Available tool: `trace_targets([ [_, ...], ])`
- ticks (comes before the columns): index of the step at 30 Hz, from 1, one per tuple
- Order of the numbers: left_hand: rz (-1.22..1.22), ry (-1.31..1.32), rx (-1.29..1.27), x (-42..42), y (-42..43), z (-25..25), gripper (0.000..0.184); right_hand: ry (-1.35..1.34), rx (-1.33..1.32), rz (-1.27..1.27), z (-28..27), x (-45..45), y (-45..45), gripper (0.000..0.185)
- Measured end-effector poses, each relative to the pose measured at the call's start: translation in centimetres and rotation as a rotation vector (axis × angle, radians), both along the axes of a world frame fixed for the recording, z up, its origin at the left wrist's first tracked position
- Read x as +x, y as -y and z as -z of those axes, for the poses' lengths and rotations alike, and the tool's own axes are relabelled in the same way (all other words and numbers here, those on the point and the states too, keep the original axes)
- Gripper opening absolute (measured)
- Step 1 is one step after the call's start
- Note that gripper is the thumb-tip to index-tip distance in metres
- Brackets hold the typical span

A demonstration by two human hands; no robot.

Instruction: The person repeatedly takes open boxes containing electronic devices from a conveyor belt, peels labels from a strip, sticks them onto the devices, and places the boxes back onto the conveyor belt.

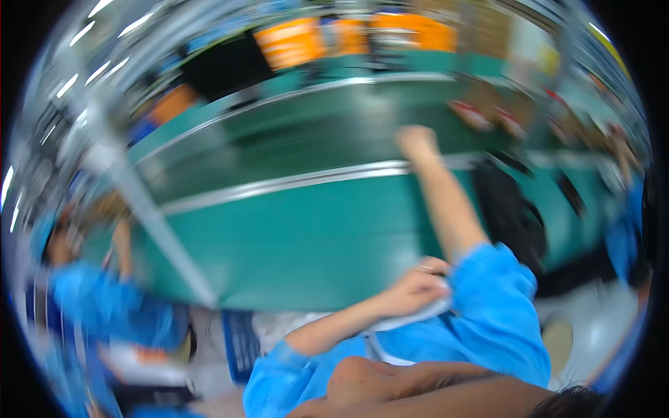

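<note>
My left hand [414, 291] is bent in front of my chest, its fingers curled on a soft-looking white item [437, 306]; blur hides what kind it is. My right hand [418, 143] reaches forward over the dark green conveyor belt [313, 132], beyond its metal rail [293, 186]. Motion smears those fingers, and I see no object at them. Between me and the belt lies a green worktop [300, 244]. To the right of my right forearm, a black bag-like item [507, 212] rests on the worktop.
A grey post [157, 226] rises at left. One co-worker in blue [111, 299] sits left; another's sleeve [620, 233] shows right. Red-and-white items [474, 115] lie on the belt. Beyond are a black screen [230, 66] and orange bins [291, 42]. A dark flat item [571, 194] lies right.
</note>
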State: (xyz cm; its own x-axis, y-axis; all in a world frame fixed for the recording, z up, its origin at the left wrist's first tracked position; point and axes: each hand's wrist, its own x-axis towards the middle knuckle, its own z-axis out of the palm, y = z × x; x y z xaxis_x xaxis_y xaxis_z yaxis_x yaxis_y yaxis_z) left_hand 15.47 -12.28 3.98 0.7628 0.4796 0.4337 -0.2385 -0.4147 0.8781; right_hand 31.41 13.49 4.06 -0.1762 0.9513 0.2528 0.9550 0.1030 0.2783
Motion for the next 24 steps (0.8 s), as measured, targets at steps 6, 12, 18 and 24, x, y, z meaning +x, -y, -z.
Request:
trace_targets([
  [6, -0.083, 0.064, 0.058, 0.4, -4.1, 1.9, 0.023, 0.009, -0.071, -0.129, 2.7, -1.2, -2.4, 0.023],
  [12, -0.132, 0.046, 0.199, -2.3, -4.1, 1.2, 0.020, -0.867, -0.207, -0.035, 5.2, -5.8, -4.3, 0.017],
  [18, -0.612, -0.023, -0.019, -13.2, -6.3, 0.2, 0.017, -1.465, -0.355, -0.424, 5.9, -11.0, -1.6, 0.016],
  [24, -0.637, 0.208, -0.608, -21.1, -5.8, -0.7, 0.017, -1.088, -0.112, -0.648, 8.7, -11.3, 2.6, 0.007],
])
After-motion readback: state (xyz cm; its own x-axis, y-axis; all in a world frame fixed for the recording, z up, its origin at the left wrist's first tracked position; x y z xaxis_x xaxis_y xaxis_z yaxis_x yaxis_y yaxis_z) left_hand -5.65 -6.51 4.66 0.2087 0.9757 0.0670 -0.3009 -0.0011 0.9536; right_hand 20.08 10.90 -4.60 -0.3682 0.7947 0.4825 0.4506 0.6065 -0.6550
